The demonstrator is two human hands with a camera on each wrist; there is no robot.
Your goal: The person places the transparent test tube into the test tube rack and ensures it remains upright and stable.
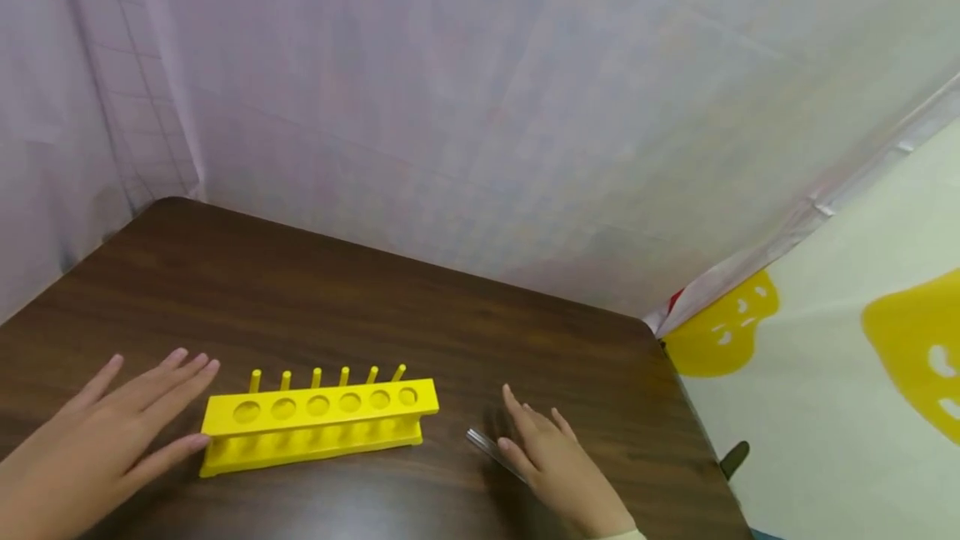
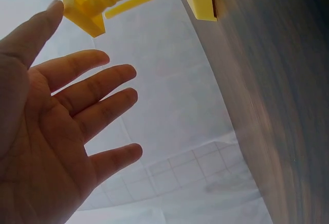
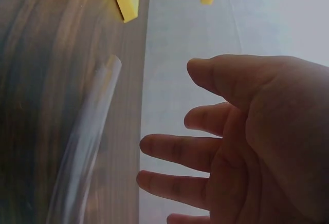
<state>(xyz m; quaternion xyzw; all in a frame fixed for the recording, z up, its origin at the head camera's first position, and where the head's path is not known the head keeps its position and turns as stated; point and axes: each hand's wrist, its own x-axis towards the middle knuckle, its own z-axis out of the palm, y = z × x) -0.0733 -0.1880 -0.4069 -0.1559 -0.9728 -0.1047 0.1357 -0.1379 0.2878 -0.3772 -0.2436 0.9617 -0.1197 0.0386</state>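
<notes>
A yellow test tube rack [image 1: 322, 407] stands on the table, with a row of round holes in its top and several pegs behind. My left hand [image 1: 112, 440] is at the rack's left end, fingers spread and straight, the thumb tip at the top plate's corner. In the left wrist view the left hand [image 2: 67, 106] holds nothing, and the rack [image 2: 85, 13] is by the thumb. A clear glass tube [image 1: 495, 454] lies right of the rack. Above it hovers my right hand [image 1: 558, 461], its fingers loosely extended. The right wrist view shows the tube [image 3: 85, 142] apart from the right hand [image 3: 231, 147].
The dark wood-grain table [image 1: 360, 298] ends at a pale hanging sheet [image 1: 465, 107] along the back. Another cloth with yellow shapes [image 1: 723, 327] hangs beyond its right edge. A small dark object [image 1: 735, 458] sticks out at that right edge.
</notes>
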